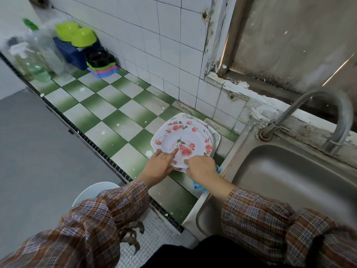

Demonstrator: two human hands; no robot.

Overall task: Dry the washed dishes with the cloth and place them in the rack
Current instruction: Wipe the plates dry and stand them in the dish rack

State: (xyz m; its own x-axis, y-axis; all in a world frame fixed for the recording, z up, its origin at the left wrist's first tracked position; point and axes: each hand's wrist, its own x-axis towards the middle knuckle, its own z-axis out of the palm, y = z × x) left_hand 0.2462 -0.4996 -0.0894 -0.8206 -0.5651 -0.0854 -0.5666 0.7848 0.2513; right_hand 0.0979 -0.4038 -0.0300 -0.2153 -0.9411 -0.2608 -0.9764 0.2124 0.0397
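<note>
A white plate with pink roses [185,135] lies on top of a small stack of plates on the green-and-white tiled counter [116,117], just left of the sink. My left hand [161,166] grips the plate's near rim, its forefinger stretched out onto the plate's face. My right hand [201,166] pinches the same near rim from the right. A blue cloth [199,185] lies under my right wrist at the counter's edge, mostly hidden. A second white plate with a leaf pattern [216,137] shows beneath the top plate.
A steel sink [289,182] with a curved tap [340,117] is on the right. At the counter's far left stand clear bottles [38,55], a blue box with green bowls [75,35] and a black bowl on coloured containers [100,62]. A white stool [92,190] stands below.
</note>
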